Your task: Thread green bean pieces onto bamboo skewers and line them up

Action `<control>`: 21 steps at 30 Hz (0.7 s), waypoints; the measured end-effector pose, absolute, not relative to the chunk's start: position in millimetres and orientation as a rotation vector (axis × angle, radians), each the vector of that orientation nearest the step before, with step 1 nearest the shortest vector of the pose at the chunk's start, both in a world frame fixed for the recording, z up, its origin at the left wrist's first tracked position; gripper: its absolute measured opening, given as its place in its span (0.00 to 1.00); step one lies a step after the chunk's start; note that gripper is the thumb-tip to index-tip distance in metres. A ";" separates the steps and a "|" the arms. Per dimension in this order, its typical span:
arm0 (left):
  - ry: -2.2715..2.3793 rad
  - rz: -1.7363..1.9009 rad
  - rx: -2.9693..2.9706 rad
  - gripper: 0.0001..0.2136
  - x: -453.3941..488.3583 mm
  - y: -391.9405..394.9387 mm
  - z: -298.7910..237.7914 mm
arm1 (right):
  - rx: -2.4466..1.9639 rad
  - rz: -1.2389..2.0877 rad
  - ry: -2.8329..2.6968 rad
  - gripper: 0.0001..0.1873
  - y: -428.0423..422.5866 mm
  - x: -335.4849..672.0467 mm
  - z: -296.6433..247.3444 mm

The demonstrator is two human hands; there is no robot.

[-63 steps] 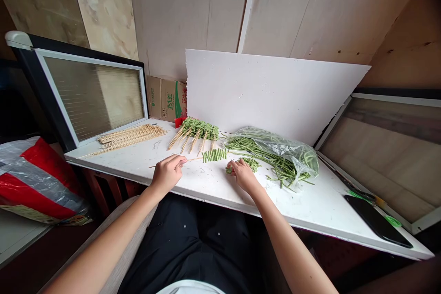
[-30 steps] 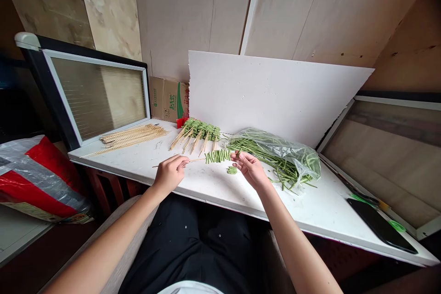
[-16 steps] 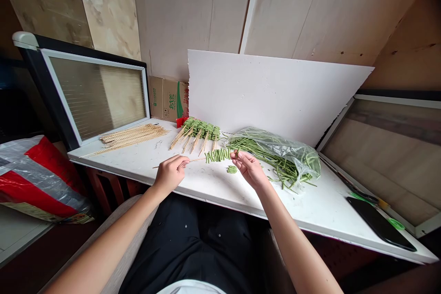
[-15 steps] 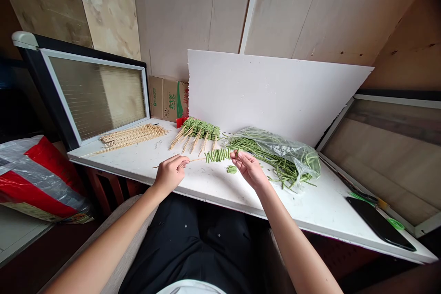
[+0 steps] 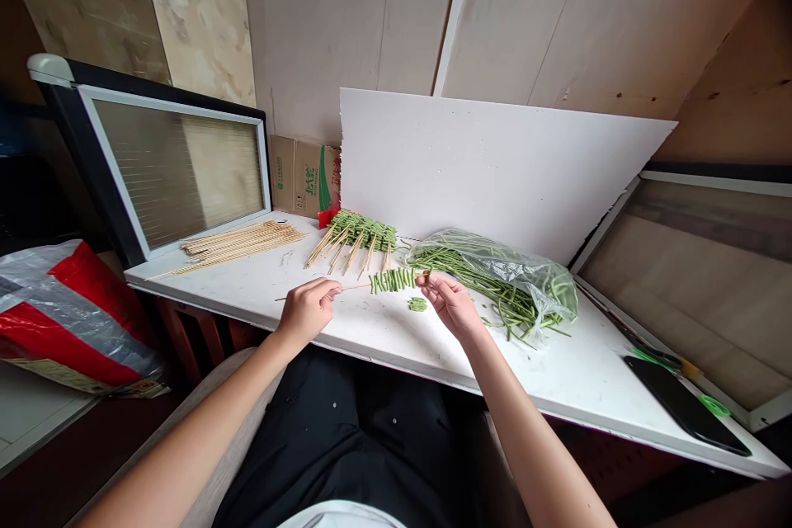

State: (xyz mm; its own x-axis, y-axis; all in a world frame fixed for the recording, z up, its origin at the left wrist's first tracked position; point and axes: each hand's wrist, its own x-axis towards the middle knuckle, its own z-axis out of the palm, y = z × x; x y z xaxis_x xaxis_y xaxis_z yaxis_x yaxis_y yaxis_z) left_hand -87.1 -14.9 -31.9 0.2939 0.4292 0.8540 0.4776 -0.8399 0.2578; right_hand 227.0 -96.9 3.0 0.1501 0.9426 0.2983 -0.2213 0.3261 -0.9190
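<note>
Far left, a red and clear plastic bag (image 5: 68, 313) slumps beside the table, with a glass-lidded chest (image 5: 173, 173) next to it. On the white table (image 5: 587, 379) we pass a loose pile of bare bamboo sticks (image 5: 238, 241). Then comes a cardboard box (image 5: 303, 177) at the wall, with a fan of finished bean skewers (image 5: 355, 233) in front of it.

Now the hands. Our left hand (image 5: 306, 309) is pinched tight on the bare end of the skewer (image 5: 354, 287), holding it just above the table, roughly level, tip to the right. A row of bean pieces (image 5: 391, 280) sits threaded along its right half. Our right hand (image 5: 451, 305) meets that row at its right end, thumb and fingertips closed on the last pieces. Just below, between the hands, a small cluster of cut beans (image 5: 417, 304) lies on the table.

Further right lies a clear bag of long beans (image 5: 495, 276), with a white board (image 5: 495, 165) leaning behind it. A dark phone (image 5: 686, 406) lies near the table's right edge.
</note>
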 end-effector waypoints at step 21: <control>-0.818 -1.625 -2.492 0.19 -85.4 -16.4 -33.5 | -0.900 0.978 -1.074 0.13 -100.1 229.4 10.4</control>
State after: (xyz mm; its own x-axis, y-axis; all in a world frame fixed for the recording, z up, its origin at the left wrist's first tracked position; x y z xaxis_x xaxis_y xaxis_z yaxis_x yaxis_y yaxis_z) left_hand -85.4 -16.4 -33.5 0.3051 0.3987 0.8648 0.4574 -0.8579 0.2342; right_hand 229.4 -100.1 10.4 0.1784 0.9435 0.2792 -0.1903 0.3115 -0.9310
